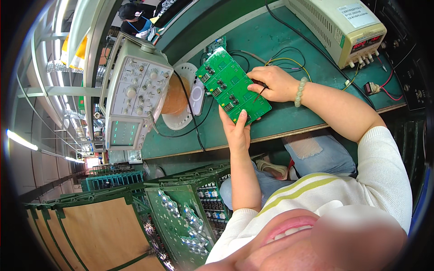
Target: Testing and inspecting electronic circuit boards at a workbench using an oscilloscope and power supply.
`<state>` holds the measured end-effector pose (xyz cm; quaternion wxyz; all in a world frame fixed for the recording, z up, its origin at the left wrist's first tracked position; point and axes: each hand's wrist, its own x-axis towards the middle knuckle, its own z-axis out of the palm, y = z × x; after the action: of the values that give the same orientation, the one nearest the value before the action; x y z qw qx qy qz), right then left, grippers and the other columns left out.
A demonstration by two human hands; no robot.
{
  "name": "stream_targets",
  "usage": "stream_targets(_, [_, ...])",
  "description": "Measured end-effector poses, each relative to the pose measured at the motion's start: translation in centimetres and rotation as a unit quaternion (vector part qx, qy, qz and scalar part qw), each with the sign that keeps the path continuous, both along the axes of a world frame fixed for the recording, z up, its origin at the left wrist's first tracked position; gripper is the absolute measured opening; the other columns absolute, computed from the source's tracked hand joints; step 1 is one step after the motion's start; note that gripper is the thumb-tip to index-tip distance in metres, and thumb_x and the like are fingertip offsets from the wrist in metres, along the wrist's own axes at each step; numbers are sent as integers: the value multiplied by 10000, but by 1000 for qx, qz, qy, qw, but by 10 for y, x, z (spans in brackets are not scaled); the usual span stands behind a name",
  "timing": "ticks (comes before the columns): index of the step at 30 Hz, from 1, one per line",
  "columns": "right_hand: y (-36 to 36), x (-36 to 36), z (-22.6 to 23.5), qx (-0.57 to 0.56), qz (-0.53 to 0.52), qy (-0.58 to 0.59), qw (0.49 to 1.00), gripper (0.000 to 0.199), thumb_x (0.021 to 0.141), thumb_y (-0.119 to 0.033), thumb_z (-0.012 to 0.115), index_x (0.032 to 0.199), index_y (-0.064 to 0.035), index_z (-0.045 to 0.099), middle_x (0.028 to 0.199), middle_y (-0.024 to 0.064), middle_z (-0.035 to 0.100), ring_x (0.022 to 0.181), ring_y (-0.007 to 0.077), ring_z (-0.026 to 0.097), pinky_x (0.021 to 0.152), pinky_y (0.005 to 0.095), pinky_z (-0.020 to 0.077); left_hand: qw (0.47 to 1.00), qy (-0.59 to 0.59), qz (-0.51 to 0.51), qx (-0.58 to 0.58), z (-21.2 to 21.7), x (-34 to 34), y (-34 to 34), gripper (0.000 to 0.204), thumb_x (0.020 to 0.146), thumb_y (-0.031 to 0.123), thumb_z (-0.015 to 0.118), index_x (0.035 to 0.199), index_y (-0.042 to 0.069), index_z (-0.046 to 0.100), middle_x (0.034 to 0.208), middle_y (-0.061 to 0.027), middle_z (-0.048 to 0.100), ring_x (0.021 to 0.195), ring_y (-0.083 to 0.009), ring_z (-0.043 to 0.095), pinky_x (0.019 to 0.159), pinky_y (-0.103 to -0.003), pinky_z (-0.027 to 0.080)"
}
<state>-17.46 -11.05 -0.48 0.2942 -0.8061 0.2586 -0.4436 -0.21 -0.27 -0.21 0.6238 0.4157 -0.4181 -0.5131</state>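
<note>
a: quick q, where's the circuit board [237, 81]?
b: in the air over the green bench [294, 118], btwn the oscilloscope [135, 90] & the power supply [334, 34]. green, three like sections, each w/ a small digit display [217, 92].
a: hands?
b: l hand [237, 128] grips the near end, thumb on top, fingers mostly hidden underneath. r hand [275, 83] is closed at the right edge, pinching what looks like a thin dark-red lead [259, 94]. can't tell if its tip touches the board.
a: so which step, approx?
b: my guess: a close-up bit of work at one spot on the board, l hand steadying, r hand doing the fine part.
a: & the next move calls for?
b: prob a steady l grip & a precise r fingertip, w/o knocking the small parts nearby.
a: any brands or writing?
b: no brand i'd give. pwr supply has a white label [357, 15] w/ printed lines, plus a lit red readout [366, 44]. scope screen [123, 133] shows green dashes. board markings r too small to read, fyi.
</note>
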Motion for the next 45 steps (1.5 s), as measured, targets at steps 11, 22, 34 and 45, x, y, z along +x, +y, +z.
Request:
stream_targets(11, [1,-3,1,23,8,16,1000,228,868,-148,635,1021,18,602,846,153,602,755,324,607,658,391,479,1000,10,-8,10,-1,-1,0,658,912,44,583,1461,148,234,1258,-107,521,1035,-262,605,730,-424,558])
stream_targets(22, [0,-1,1,-2,-6,-5,1000,259,866,-214,615,994,11,628,892,148,633,816,353,621,707,426,501,1000,-13,0,7,-3,2,-3,695,904,48,583,1479,139,203,1304,-124,482,1063,-282,594,726,-425,563])
stream_targets(34, [0,-1,-1,-31,0,-29,999,230,841,-144,650,1005,7,596,816,130,595,755,314,598,671,409,466,999,6,7,36,4,1,0,730,894,22,576,1491,133,171,1336,-131,455,1123,-283,561,777,-432,565])
stream_targets(45, [0,-2,3,-10,-7,-18,1000,239,854,-196,635,989,0,612,869,142,629,822,340,617,725,434,486,997,43,3,60,4,2,-1,776,866,-40,586,1497,111,162,1370,-119,423,1222,-245,483,990,-429,469])
